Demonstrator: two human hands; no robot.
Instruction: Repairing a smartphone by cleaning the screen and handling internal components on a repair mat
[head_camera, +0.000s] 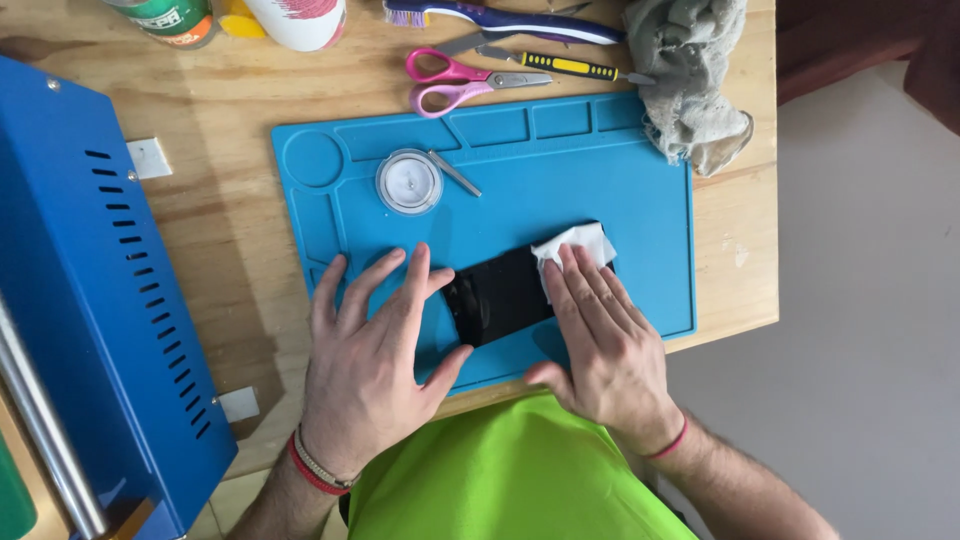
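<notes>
Two bare hands worked over a blue silicone work mat (640, 200) laid on a pale wooden table (230, 230).

At far left, a blue sheet-metal machine housing (90, 300) with vent slots occupied the table edge, well apart from the hands.

The left hand (370, 365) lay palm down on the mat, fingers spread apart and flat, gripping nothing. Its fingertips rested at the left end of a black glossy rectangular panel (495, 295), and its thumb touched the panel's lower left corner. A red band and a woven band circled that wrist.

Beyond the left hand, near the mat's upper left, stood a small round clear lidded container (409, 182), with a slim metal tool (455, 172) just beside it. Above the mat lay pink-handled scissors (455, 80) and, further right, a yellow-and-black screwdriver (570, 67).

The black panel lay tilted on the middle of the mat, between the two hands.

The right hand (605, 345) lay flat over the panel's right end, fingers extended and close together, pressing a small white folded wipe (580, 243) against the panel's upper right corner. Only the wipe's upper part showed past the fingertips.

At upper right, a crumpled grey cloth (690, 80) overlapped the mat's corner. A bright green shirt (510, 470) filled the lower edge of the view.
</notes>
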